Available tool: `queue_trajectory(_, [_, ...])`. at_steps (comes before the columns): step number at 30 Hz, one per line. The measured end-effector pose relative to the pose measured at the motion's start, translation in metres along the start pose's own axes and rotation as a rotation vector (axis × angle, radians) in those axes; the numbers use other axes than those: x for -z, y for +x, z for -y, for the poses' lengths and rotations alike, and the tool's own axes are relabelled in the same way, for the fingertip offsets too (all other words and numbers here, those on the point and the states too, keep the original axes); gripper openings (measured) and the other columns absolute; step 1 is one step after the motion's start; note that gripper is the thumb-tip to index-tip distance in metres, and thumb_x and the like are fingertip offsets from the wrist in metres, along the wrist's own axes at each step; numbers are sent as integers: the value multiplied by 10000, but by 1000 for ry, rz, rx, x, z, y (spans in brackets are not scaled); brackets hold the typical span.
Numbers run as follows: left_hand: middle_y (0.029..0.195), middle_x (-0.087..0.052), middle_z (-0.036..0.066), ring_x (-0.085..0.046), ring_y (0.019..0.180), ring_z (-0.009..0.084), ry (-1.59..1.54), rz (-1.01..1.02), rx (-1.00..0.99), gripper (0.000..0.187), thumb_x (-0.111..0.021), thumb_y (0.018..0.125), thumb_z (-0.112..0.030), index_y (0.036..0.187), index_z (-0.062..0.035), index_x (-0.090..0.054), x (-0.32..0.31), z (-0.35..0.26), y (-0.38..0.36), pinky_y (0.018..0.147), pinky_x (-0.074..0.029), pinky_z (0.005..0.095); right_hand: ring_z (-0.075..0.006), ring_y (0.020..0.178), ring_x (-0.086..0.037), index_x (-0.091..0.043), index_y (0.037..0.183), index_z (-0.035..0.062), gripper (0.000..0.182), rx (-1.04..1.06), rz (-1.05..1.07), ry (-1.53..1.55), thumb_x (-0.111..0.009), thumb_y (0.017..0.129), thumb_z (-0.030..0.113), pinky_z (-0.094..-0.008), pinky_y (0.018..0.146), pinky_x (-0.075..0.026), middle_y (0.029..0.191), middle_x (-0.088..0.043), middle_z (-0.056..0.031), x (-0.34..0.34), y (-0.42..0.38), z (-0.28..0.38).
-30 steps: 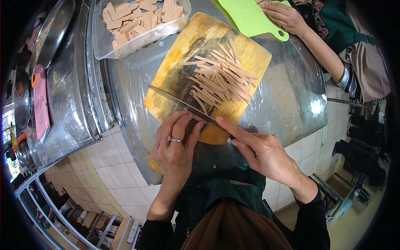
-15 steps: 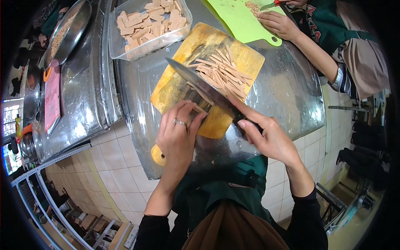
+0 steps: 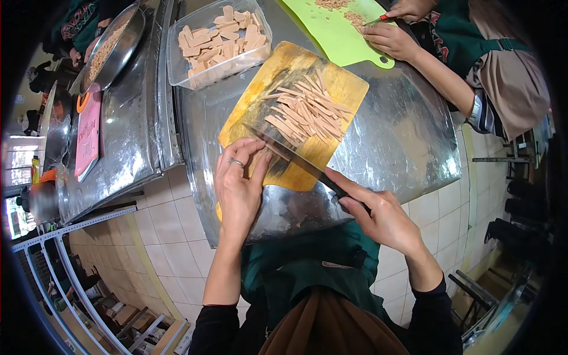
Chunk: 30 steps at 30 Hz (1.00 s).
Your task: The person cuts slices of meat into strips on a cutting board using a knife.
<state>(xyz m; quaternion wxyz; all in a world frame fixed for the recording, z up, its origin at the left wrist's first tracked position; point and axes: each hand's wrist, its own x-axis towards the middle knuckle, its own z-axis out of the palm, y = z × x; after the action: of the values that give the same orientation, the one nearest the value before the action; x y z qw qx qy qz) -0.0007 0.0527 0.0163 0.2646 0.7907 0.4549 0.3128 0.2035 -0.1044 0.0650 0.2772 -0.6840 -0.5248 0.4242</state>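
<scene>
My right hand (image 3: 381,219) is wrapped round the dark handle of a kitchen knife (image 3: 296,160), its forefinger stretched along the handle. The blade slants up and left over a worn yellow wooden cutting board (image 3: 245,112), close by my left fingertips. My left hand (image 3: 236,183), with a ring on one finger, presses its bent fingers and thumb together at the board's near left edge. They hold a pinkish sausage slice, mostly hidden by fingers and blade. Beyond the blade lies a loose pile of thin sausage strips (image 3: 310,112).
A clear plastic container (image 3: 176,65) of flat sausage slices (image 3: 220,38) stands behind the board. At the upper right, a co-worker's hands (image 3: 393,41) work with a red-handled knife on a green cutting mat (image 3: 328,41). On the left table are a steel bowl (image 3: 133,50) and pink booklet (image 3: 89,133).
The knife has come down and nearer to me, its blade now beside my left fingertips. My left hand has shifted slightly up and left. The view has moved a little.
</scene>
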Motion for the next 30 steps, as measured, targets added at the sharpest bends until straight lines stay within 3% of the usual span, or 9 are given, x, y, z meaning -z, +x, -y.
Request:
queue_trajectory(3, [1141,-695,119,-627,1076,311,35,-15,16,236,-813,860,-136,1079,-66,-756,-6,-1,1,945,-488,401,-452,847,-717,-488,1552,240,581,66,-61,-38,-611,1007,79,-478,721,-584,1146,-723,-228,-2,-3,-2])
queue_trajectory(6, [1166,-673,114,-599,1090,320,86,-15,45,270,-831,839,-151,1084,-75,-749,-11,-11,1,953,-479,408,-409,880,-743,-519,1530,187,558,-57,-44,-74,-608,998,43,-406,804,-601,1338,-668,-171,3,-6,2])
queue_trajectory(26, [1209,-661,69,-578,1130,288,125,-48,39,203,-816,856,-181,1035,-112,-746,-22,-3,8,1003,-391,399,-388,1024,-730,-558,1488,147,519,-59,-54,-93,-600,988,13,-386,890,-590,1440,-617,-114,0,-6,-1])
queue_trajectory(30, [1186,-673,63,-587,1111,280,0,-78,42,171,-806,864,-158,1018,-108,-751,-23,7,5,995,-396,400,-383,1092,-712,-564,1484,140,514,-99,-63,-16,-608,988,15,-385,923,-580,1452,-612,-109,4,-7,5])
